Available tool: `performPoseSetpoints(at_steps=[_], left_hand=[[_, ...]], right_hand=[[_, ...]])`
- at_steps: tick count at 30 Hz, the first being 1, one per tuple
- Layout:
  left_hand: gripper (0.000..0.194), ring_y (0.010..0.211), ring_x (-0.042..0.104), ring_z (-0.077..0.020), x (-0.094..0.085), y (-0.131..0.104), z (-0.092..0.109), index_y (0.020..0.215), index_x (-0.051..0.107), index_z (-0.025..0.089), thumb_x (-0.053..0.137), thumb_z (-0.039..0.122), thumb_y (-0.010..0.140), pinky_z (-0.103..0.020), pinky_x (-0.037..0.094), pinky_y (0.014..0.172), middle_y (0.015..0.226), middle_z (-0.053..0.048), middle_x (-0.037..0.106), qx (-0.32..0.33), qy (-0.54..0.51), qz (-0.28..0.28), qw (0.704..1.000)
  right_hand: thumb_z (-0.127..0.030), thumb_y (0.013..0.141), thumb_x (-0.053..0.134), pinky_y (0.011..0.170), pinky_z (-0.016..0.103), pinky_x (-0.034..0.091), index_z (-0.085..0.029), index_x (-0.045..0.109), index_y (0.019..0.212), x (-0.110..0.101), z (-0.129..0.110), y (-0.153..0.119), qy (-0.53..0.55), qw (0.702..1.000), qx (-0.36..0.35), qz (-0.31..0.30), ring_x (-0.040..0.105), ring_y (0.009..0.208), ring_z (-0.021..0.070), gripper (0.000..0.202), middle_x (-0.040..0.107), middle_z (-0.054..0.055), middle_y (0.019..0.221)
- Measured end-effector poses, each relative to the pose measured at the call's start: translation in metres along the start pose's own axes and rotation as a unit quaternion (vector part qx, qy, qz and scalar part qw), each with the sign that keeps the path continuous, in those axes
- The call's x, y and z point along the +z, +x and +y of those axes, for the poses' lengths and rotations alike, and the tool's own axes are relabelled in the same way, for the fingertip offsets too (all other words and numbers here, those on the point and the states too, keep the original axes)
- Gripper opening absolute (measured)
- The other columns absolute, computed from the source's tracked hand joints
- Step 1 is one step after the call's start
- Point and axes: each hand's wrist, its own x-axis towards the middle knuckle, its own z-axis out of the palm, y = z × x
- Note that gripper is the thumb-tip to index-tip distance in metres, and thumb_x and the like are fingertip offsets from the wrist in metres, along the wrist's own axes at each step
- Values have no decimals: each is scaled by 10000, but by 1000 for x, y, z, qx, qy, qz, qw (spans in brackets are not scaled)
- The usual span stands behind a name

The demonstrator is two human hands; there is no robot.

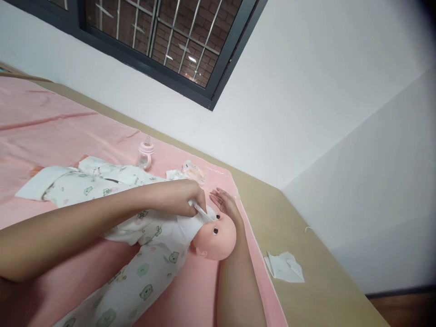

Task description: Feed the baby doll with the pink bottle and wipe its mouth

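A baby doll (223, 238) lies on its back on a pink sheet (200, 290), its head toward the right. It wears a white outfit (143, 268) printed with green animals. My left hand (185, 197) reaches across the doll's chest, fingers pinched on a white cloth (205, 211) at its chin and mouth. That cloth hides the lower part of the doll's face. My right forearm passes along the top of the doll's head. Beyond the head, my right hand (225, 203) is open, fingers extended and holding nothing.
A pink-topped baby bottle (146, 152) with a handle stands past the doll. Near it lies a clear plastic packet (193, 171). A white tissue (286, 267) rests on the tan board (262, 204) at right. Behind are a white wall and a barred window (163, 36).
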Motion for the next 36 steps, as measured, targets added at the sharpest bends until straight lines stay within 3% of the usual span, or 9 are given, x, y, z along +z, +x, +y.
performPoseSetpoints(at_steps=[8,12,15,36], left_hand=[[104,623,528,-118,15,5,3,695,660,182,606,269,712,-213,329,551,696,15,631,-22,12,20,999],[169,512,394,-90,16,5,8,580,456,171,555,236,700,-238,232,472,561,45,473,-50,14,31,998],[194,521,370,-92,16,6,9,593,410,178,568,246,684,-233,238,466,551,53,412,-69,-13,29,997],[225,498,379,-116,20,13,-7,558,347,194,530,249,676,-271,237,470,522,30,424,-38,56,73,995]], right_hand=[[-197,714,719,867,298,581,-163,637,920,-1,0,1,-4,1000,-2,1,715,804,171,224,732,65,836],[-216,721,717,893,310,572,-166,639,929,-2,1,1,-8,1000,-8,-1,713,821,173,228,734,67,861],[-221,731,706,899,309,568,-171,639,921,-2,2,1,-7,1000,-9,-4,712,826,171,208,733,64,867],[-234,709,743,920,330,562,-175,649,901,1,-1,-2,-13,1000,-4,0,709,819,174,221,733,67,850]])
